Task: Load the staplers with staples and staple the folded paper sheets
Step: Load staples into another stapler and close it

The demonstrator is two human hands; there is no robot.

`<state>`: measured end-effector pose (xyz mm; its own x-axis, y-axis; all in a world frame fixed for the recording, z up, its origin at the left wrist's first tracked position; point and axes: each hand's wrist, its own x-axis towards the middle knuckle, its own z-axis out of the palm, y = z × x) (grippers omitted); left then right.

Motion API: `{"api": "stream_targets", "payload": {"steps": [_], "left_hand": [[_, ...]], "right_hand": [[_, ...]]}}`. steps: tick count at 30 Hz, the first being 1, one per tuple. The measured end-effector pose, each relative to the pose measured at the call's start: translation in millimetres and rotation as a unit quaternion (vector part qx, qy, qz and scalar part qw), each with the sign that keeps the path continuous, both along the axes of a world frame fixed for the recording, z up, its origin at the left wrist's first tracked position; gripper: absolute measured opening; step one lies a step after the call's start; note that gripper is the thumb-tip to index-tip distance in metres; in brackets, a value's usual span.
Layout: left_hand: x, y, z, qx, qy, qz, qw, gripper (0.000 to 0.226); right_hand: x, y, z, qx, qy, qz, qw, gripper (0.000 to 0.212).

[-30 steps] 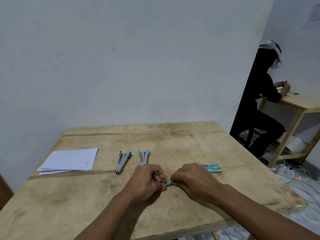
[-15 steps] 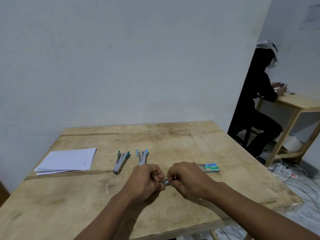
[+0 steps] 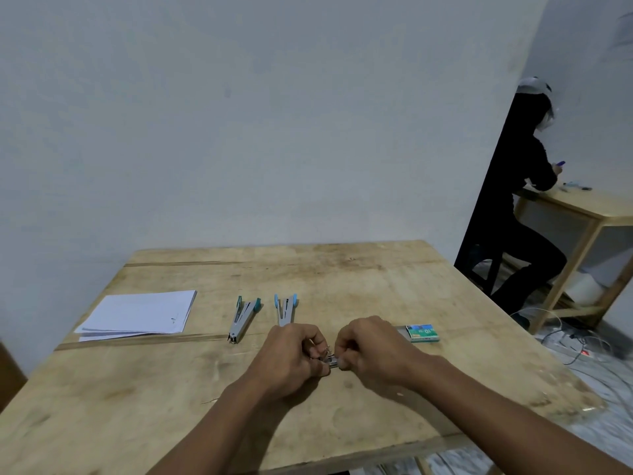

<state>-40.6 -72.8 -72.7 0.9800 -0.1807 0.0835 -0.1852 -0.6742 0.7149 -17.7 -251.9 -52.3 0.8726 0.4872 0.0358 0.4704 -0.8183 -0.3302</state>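
Note:
My left hand (image 3: 294, 354) and my right hand (image 3: 373, 351) meet at the table's middle front, both pinched on a small metal stapler (image 3: 331, 362) that is mostly hidden by my fingers. Whether staples are in it is not visible. Behind my hands lie two more staplers, both swung open: a teal-tipped stapler (image 3: 242, 317) and a blue-tipped stapler (image 3: 285, 308). A green staple box (image 3: 422, 332) sits just right of my right hand. A stack of folded white paper sheets (image 3: 140, 315) rests at the left.
The wooden table (image 3: 342, 275) stands against a white wall. At the right a person in black (image 3: 513, 207) sits at a second wooden table (image 3: 582, 207). Cables (image 3: 575, 344) lie on the floor beyond the table's right edge.
My right hand has slid left, closer to my left hand, over the small stapler. The other staplers, box and papers lie where they were; the view has shifted slightly.

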Motion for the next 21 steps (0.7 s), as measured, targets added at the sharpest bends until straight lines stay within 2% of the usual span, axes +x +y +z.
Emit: {"api": "stream_targets", "payload": {"steps": [4, 8, 15, 21], "left_hand": [[-0.5, 0.4, 0.2, 0.005, -0.004, -0.001, 1.000, 0.017], [0.3, 1.4, -0.1, -0.001, -0.006, -0.002, 1.000, 0.017], [1.4, 2.3, -2.3, 0.001, -0.015, -0.002, 1.000, 0.016], [0.9, 2.2, -2.5, -0.002, -0.009, -0.004, 1.000, 0.016]], "right_hand": [[14.7, 6.7, 14.5, -0.067, 0.078, 0.036, 0.994, 0.024], [19.1, 8.5, 20.1, -0.089, 0.095, 0.053, 0.990, 0.019], [11.4, 3.8, 10.0, -0.132, -0.007, 0.104, 0.986, 0.010], [9.9, -4.0, -2.2, -0.139, -0.089, 0.135, 0.977, 0.018]]}}
